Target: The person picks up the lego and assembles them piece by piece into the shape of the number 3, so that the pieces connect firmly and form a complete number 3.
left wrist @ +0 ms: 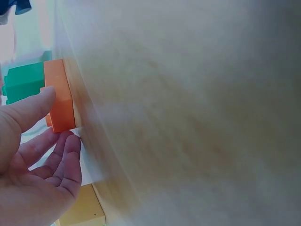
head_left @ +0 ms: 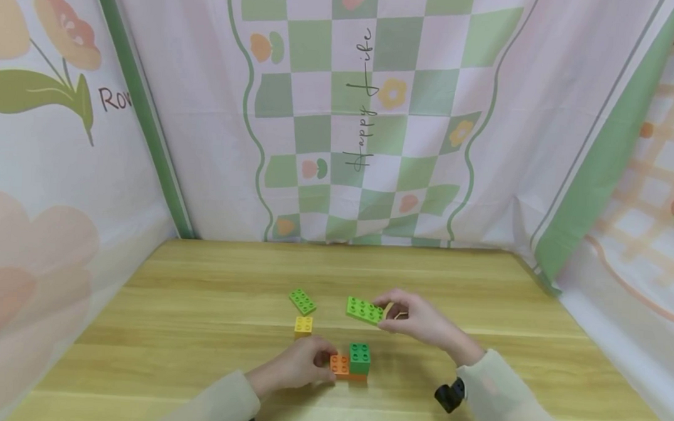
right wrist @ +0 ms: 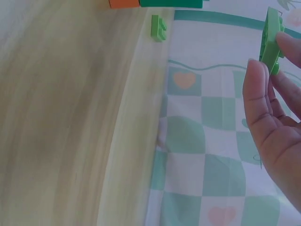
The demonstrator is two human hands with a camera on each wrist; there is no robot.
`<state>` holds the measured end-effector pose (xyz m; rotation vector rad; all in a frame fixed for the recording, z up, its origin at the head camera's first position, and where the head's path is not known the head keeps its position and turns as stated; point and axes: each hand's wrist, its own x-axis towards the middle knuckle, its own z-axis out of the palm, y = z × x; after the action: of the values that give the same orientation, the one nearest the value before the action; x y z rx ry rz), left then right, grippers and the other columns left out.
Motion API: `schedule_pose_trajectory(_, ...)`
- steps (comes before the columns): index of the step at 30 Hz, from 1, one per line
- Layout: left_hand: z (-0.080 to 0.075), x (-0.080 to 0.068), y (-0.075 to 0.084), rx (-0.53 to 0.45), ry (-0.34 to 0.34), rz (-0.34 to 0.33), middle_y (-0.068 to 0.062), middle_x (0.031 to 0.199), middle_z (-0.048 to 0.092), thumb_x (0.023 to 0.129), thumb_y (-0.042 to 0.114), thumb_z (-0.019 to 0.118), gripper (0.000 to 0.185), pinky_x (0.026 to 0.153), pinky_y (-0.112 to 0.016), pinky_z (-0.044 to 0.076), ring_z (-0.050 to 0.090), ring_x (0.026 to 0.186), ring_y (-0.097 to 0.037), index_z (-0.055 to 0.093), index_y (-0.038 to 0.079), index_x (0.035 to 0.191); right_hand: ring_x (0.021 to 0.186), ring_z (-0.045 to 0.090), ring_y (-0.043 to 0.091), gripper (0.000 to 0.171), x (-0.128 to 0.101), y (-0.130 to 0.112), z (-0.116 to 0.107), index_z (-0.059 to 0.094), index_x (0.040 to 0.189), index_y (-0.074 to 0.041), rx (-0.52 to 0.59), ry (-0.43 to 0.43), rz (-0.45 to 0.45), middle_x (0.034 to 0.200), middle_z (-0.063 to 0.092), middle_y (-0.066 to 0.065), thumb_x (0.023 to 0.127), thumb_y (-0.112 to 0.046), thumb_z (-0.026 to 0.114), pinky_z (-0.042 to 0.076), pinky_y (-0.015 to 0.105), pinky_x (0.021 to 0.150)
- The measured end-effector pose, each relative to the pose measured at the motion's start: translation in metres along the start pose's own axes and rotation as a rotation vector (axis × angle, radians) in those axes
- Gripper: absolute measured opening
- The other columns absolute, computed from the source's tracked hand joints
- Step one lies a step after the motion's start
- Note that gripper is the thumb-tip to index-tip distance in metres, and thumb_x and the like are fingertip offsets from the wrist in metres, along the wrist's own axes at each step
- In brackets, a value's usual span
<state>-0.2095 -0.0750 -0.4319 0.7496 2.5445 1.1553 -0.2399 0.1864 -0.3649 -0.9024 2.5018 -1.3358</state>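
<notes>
On the wooden table, an orange building brick (head_left: 339, 364) bears a dark green brick (head_left: 359, 358) on its right part. My left hand (head_left: 303, 362) holds the orange brick at its left end, thumb on the near side; in the left wrist view the thumb and fingertips touch the orange brick (left wrist: 60, 101). My right hand (head_left: 414, 317) pinches a flat light green brick (head_left: 364, 310) by its right end, raised above the table. The right wrist view shows that light green brick (right wrist: 270, 40) on edge between thumb and fingers.
A yellow brick (head_left: 304, 326) stands just beyond my left hand. Farther back lies a second flat light green brick (head_left: 302, 302). Printed curtains (head_left: 375, 112) hang behind the wooden table (head_left: 227, 275) and at both sides.
</notes>
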Motion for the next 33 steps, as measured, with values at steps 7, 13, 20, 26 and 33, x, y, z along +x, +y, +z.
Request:
schedule_pose_trajectory(7,0.001,0.002,-0.002,0.015,0.007,0.008,0.008,0.084,0.056,0.074,0.015,0.077,0.035,0.067,-0.022,0.044,0.051,0.075,-0.006,0.065,0.005,0.105,0.083,0.055,0.02,0.039,-0.001,0.001,0.007,0.057,0.118,-0.001,0.011,-0.021,-0.016,0.107,0.054,0.008,0.084,-0.014,0.068,0.05,0.029,0.07)
schedule_pose_trajectory(13,0.001,0.001,-0.002,0.013,0.004,0.011,0.007,0.085,0.057,0.074,0.016,0.076,0.033,0.068,-0.023,0.044,0.051,0.076,-0.006,0.065,0.005,0.104,0.083,0.056,0.021,0.037,0.0,0.001,0.013,0.058,0.117,-0.001,0.025,-0.037,-0.037,0.105,0.054,0.008,0.083,-0.012,0.068,0.05,0.029,0.07)
schedule_pose_trajectory(20,0.001,0.001,-0.002,0.014,0.023,0.025,0.007,0.084,0.057,0.074,0.015,0.077,0.031,0.067,-0.022,0.044,0.051,0.074,-0.006,0.065,0.003,0.101,0.082,0.056,0.019,0.037,0.0,-0.001,0.018,0.058,0.116,-0.003,0.038,-0.053,-0.049,0.103,0.053,0.008,0.083,-0.012,0.069,0.05,0.029,0.07)
schedule_pose_trajectory(26,0.002,0.001,-0.002,0.017,0.026,0.026,0.006,0.084,0.058,0.074,0.015,0.077,0.033,0.067,-0.023,0.044,0.051,0.075,-0.006,0.065,0.003,0.102,0.081,0.056,0.019,0.035,-0.001,-0.001,0.023,0.059,0.116,-0.003,0.057,-0.077,-0.063,0.102,0.053,0.008,0.082,-0.01,0.068,0.051,0.029,0.069)
schedule_pose_trajectory(33,0.001,0.001,-0.002,0.005,0.022,0.031,0.004,0.087,0.06,0.073,0.014,0.077,0.034,0.069,-0.024,0.045,0.053,0.077,-0.007,0.065,0.003,0.103,0.081,0.057,0.018,0.036,-0.001,0.002,0.029,0.059,0.115,-0.003,0.046,-0.089,-0.06,0.101,0.055,0.006,0.081,-0.01,0.069,0.051,0.03,0.069)
